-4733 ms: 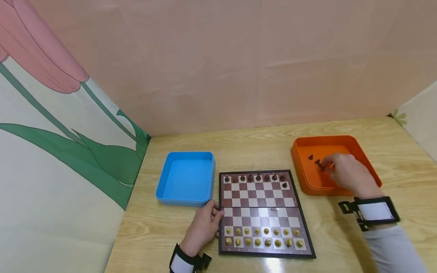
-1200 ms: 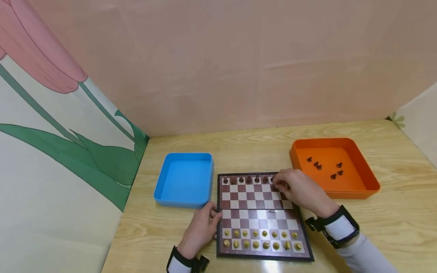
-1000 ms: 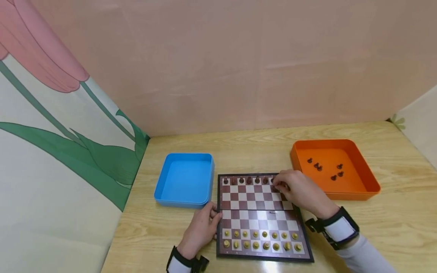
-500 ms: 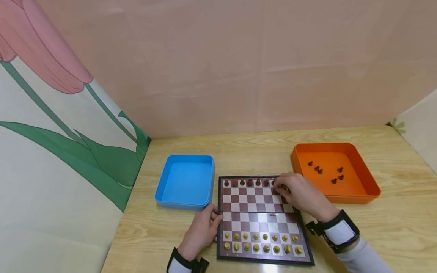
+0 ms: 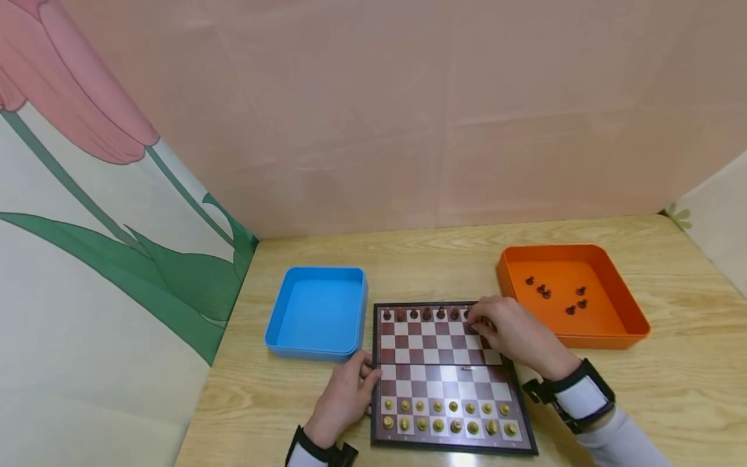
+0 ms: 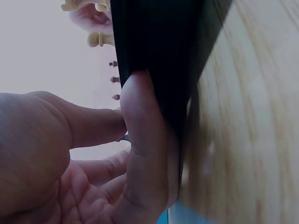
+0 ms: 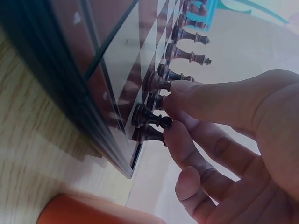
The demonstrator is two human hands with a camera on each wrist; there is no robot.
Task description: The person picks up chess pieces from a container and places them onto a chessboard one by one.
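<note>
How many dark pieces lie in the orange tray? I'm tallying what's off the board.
6 in the orange tray: three to the left, three to the right. None seem hidden.

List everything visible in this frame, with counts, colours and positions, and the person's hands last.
Folding chessboard: one, dark red and white squares, black frame, table centre.
Cream chess pieces: sixteen, two rows on the board's near edge.
Dark brown chess pieces on the board: far row, some hidden behind the right hand, count unclear.
Blue plastic tray: one, left of the board.
Orange plastic tray: one, right of the board.
Dark pieces in the orange tray: about six.
Left hand: holds the board's left edge.
Right hand: fingertips on dark pieces at the far right corner.
</note>
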